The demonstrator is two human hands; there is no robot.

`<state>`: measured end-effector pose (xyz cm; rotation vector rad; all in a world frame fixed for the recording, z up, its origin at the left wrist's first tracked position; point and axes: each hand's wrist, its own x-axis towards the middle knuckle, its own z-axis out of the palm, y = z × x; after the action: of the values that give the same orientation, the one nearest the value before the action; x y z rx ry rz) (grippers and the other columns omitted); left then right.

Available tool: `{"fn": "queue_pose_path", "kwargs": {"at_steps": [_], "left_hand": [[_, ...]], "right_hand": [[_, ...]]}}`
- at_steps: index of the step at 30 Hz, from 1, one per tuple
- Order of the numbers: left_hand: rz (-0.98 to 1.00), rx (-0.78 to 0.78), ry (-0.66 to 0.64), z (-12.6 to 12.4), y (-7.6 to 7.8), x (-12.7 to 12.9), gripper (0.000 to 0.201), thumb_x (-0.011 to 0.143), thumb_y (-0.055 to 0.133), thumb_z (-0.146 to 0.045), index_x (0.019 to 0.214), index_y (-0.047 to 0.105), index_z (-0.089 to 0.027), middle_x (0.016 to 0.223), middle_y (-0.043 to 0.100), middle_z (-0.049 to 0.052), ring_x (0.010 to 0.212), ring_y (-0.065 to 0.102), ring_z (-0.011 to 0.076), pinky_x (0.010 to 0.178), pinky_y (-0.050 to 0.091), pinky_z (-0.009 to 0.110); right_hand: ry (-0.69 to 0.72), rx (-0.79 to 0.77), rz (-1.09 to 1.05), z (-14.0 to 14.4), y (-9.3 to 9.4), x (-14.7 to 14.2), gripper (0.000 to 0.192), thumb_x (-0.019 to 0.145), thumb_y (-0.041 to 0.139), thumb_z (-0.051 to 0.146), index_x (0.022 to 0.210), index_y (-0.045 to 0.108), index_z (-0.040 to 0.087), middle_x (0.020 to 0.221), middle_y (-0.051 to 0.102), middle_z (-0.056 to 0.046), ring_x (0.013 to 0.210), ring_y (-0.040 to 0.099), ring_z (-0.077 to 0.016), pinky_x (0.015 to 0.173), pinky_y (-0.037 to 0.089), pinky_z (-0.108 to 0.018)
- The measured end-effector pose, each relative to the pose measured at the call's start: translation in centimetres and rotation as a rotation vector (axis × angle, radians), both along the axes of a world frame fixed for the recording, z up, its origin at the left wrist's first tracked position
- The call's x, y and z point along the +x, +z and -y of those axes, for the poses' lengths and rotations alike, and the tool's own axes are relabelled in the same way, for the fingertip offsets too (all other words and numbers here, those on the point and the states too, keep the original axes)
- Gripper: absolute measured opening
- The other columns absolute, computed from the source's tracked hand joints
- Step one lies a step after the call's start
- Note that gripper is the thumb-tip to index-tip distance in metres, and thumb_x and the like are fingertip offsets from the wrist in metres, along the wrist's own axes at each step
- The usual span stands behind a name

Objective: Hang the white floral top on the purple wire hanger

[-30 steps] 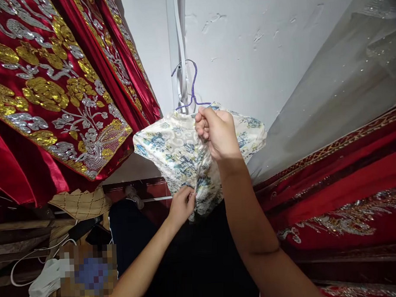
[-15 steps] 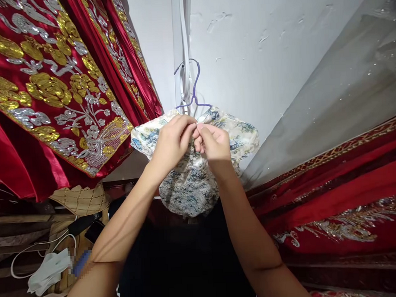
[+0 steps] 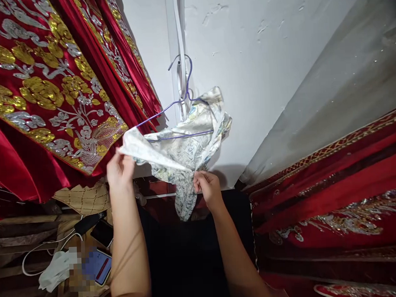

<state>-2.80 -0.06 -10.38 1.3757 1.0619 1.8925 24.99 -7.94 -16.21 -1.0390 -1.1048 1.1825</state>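
Note:
A white floral-patterned garment (image 3: 188, 153) with blue and yellowish print hangs partly on a purple wire hanger (image 3: 187, 75). Its front lies open, so the pale inside and the hanger's lower bar show. My left hand (image 3: 120, 168) pinches one edge of the garment and draws it out to the left, off the hanger's left arm. With closed fingers my right hand (image 3: 208, 186) grips the front edge lower down, near the middle. The far shoulder of the garment still rests over the hanger's right side.
White straps (image 3: 180, 32) run down the pale wall behind the hanger. Red embroidered cloth (image 3: 46, 84) hangs at left, and more red cloth (image 3: 349, 191) under clear plastic at right. A slatted wooden surface at lower left bears a phone (image 3: 100, 266), a cable and tissue (image 3: 56, 270).
My hands, together at the neckline before, have moved apart and down. The garment's front has opened, and its left shoulder has come off the hanger, which is now tilted.

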Motion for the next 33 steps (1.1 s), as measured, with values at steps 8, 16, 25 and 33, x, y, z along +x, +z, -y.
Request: {"fn": "queue_pose_path", "kwargs": {"at_steps": [8, 16, 25, 33], "left_hand": [[0.442, -0.453, -0.135, 7.0, -9.5, 7.9, 0.025, 0.085, 0.070, -0.039, 0.096, 0.067, -0.017, 0.099, 0.073, 0.009, 0.104, 0.068, 0.0240, 0.093, 0.053, 0.038], [0.218, -0.301, -0.300, 9.9, -3.6, 13.1, 0.030, 0.089, 0.067, -0.049, 0.091, 0.063, -0.020, 0.090, 0.064, 0.003, 0.077, 0.060, 0.0156, 0.071, 0.048, 0.026], [-0.279, -0.076, -0.234, 11.3, 1.0, 14.9, 0.023, 0.098, 0.058, -0.035, 0.114, 0.071, -0.027, 0.120, 0.062, 0.008, 0.115, 0.058, 0.0235, 0.099, 0.045, 0.032], [-0.833, -0.422, -0.641, 9.6, -0.6, 8.2, 0.029, 0.092, 0.060, -0.043, 0.082, 0.068, -0.016, 0.079, 0.064, 0.002, 0.073, 0.054, 0.0183, 0.071, 0.045, 0.027]], "right_hand": [[-0.091, -0.112, 0.020, 0.4, -0.7, 4.5, 0.036, 0.087, 0.062, 0.047, 0.064, 0.060, 0.020, 0.051, 0.051, 0.001, 0.049, 0.042, -0.0123, 0.052, 0.032, -0.028], [0.106, -0.128, 0.415, 0.6, -1.8, 4.9, 0.046, 0.089, 0.056, 0.062, 0.074, 0.068, 0.021, 0.073, 0.064, -0.005, 0.067, 0.055, -0.0197, 0.064, 0.042, -0.032], [0.624, -0.008, 0.111, 2.1, 4.6, 2.0, 0.047, 0.079, 0.066, 0.066, 0.089, 0.070, 0.021, 0.083, 0.068, -0.005, 0.087, 0.064, -0.0249, 0.077, 0.052, -0.034], [0.153, 0.518, 0.317, -4.7, 10.1, 4.0, 0.024, 0.078, 0.066, 0.028, 0.098, 0.077, 0.018, 0.101, 0.075, -0.007, 0.094, 0.067, -0.0254, 0.084, 0.053, -0.035]]}}
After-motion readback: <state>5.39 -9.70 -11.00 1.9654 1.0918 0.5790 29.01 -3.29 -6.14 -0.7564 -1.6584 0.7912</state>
